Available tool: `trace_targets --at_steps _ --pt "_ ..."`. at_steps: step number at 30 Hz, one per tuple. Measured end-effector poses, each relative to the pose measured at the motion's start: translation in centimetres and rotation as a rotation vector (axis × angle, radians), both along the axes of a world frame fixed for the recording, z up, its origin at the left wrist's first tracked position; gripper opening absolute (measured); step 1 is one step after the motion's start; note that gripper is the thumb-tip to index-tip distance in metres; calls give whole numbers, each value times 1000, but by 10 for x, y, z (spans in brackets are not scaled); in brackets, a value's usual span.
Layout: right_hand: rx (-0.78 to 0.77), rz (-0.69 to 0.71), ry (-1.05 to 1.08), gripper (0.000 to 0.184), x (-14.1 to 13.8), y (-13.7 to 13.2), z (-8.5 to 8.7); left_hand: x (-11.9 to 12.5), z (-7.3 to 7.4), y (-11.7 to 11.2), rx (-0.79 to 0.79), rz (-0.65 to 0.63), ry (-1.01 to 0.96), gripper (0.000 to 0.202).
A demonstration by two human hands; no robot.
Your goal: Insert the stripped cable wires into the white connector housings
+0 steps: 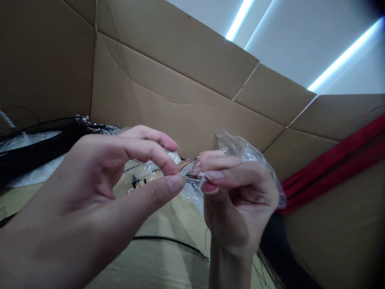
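"Grip on the right hand [237, 204]?"

"Narrow: it pinches a small white connector with thin coloured wires [195, 178], a crumpled clear plastic bag [246, 154] bunched behind."

"And the left hand [90, 176]?"

"Curled, thumb and forefinger narrowly parted just beside the connector, nothing visibly held."

"What's left lying about?"

"Small black-and-white parts [138, 182] on tan cardboard [162, 220], so the loose pieces aren't all dealt with."

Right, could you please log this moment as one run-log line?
left hand: fingertips beside clear RJ45 plug | right hand: pinching plug, coloured wires | behind: clear plastic bag
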State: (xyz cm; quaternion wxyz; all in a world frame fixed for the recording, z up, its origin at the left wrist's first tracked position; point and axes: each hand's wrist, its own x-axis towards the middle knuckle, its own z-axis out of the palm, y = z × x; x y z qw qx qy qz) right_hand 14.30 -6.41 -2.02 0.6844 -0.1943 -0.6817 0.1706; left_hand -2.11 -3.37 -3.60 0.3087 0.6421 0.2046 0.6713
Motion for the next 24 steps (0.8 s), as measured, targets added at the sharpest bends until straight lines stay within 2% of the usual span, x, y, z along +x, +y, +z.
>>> trace_targets --at_steps 6,10,14,16,18,20,24 --pt "1 16 -10 21 1 -1 0 12 7 -1 6 14 -40 18" --pt "27 9 -17 24 2 1 -1 3 3 2 33 9 20 14" --pt "187 -13 -31 17 -1 8 2 -6 -4 6 98 1 141 6" --pt "261 -38 -29 12 -4 9 4 -6 -4 6 87 46 74 11" --pt "264 -68 -20 11 -6 9 6 -4 -2 4 72 95 -50 19" --pt "247 -85 -24 11 -8 8 7 -3 0 4 70 112 -90 23" --pt "285 -92 -17 13 -9 8 6 -6 -5 5 133 54 106 23"
